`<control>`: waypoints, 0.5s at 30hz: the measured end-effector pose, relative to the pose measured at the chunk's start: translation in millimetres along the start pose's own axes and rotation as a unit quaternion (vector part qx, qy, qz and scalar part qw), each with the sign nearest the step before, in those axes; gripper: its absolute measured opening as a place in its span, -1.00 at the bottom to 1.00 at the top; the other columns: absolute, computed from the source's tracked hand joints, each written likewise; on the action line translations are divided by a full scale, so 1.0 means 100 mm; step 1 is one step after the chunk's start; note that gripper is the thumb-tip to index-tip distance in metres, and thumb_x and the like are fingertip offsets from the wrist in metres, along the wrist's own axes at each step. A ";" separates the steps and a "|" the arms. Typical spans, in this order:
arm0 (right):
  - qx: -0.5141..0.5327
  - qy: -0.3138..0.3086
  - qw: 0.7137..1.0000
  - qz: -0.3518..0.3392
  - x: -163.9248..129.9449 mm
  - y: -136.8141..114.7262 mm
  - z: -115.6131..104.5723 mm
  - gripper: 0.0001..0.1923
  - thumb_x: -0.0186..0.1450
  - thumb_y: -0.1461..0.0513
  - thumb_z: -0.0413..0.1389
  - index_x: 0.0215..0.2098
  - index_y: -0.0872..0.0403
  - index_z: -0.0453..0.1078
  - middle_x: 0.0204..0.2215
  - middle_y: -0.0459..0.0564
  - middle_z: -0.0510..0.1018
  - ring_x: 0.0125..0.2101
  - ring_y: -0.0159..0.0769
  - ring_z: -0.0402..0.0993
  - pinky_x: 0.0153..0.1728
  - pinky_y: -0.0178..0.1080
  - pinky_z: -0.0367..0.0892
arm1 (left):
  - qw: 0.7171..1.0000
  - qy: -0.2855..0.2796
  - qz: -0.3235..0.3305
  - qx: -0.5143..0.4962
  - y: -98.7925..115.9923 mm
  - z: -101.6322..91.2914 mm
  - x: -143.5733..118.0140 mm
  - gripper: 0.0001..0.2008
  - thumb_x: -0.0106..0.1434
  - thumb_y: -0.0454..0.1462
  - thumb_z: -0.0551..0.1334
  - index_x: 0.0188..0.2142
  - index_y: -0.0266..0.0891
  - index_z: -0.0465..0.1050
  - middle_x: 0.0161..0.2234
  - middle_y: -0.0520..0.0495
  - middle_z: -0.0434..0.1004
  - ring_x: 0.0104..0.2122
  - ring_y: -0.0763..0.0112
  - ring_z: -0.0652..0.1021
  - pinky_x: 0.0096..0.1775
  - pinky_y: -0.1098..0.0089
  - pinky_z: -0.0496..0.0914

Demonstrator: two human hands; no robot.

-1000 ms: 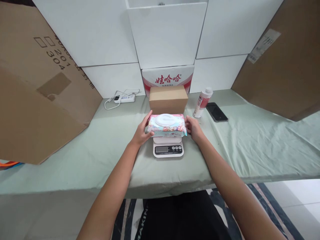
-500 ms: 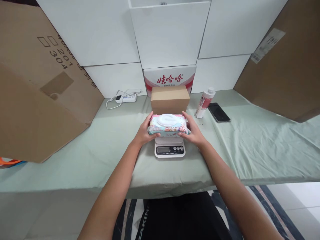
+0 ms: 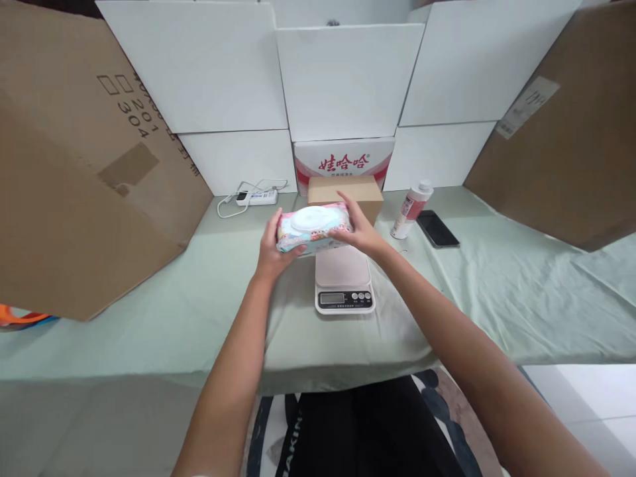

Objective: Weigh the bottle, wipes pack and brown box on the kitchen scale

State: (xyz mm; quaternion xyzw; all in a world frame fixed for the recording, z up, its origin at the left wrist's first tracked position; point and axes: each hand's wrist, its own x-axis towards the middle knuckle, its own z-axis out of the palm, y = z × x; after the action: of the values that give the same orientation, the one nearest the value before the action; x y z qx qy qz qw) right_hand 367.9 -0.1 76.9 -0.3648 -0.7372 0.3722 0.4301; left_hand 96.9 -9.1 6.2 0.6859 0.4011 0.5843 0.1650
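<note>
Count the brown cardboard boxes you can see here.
3. A large brown cardboard box leans at the left, another large one at the right, and a small closed box sits behind the kitchen scale. More may be out of frame.

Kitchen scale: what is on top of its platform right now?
Nothing rests on the kitchen scale; its platform is bare. The wipes pack is held up-left of it between left hand and right hand. The display reading is illegible.

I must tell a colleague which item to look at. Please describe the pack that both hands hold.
On the green-covered table, above and left of the kitchen scale, the left hand and right hand hold the wipes pack. Only it is soft, with a white oval lid and pink cartoon print.
</note>
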 end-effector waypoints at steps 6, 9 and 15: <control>0.046 -0.050 0.997 0.036 0.81 0.10 0.61 0.25 0.11 -0.27 0.36 0.58 -0.02 0.01 0.59 0.13 -0.01 0.59 0.15 -0.15 0.58 0.19 -0.12 | 0.992 0.030 -0.101 0.073 -0.38 -0.47 0.08 0.21 0.05 0.24 0.51 0.51 -0.25 0.14 0.41 -0.44 0.30 0.44 -0.19 0.34 0.43 -0.04 0.24; 0.074 -0.074 0.988 0.115 0.93 0.16 0.83 0.08 0.22 -0.15 0.30 0.58 -0.08 0.02 0.57 0.12 0.02 0.55 0.12 -0.02 0.49 0.22 0.16 | 0.985 0.001 -0.154 0.080 -0.50 -0.64 0.07 0.24 0.02 0.13 0.57 0.54 -0.21 0.10 0.46 -0.42 0.23 0.48 -0.20 0.28 0.46 -0.06 0.18; 0.030 -0.121 0.976 0.177 0.80 0.14 0.71 -0.11 0.31 -0.10 0.25 0.50 0.02 0.23 0.53 0.21 0.16 0.47 0.12 0.19 0.45 0.15 0.22 | 0.960 -0.062 -0.243 0.120 -0.37 -0.74 0.07 0.18 0.06 -0.02 0.56 0.56 -0.20 0.08 0.52 -0.39 0.15 0.51 -0.20 0.22 0.49 -0.07 0.14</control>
State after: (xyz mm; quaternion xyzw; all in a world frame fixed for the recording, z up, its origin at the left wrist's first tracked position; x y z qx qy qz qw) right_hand 277.9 58.3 68.3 -0.4289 -0.6956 0.5061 0.2758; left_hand 14.5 1.5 4.6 0.6171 0.6119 0.4305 0.2436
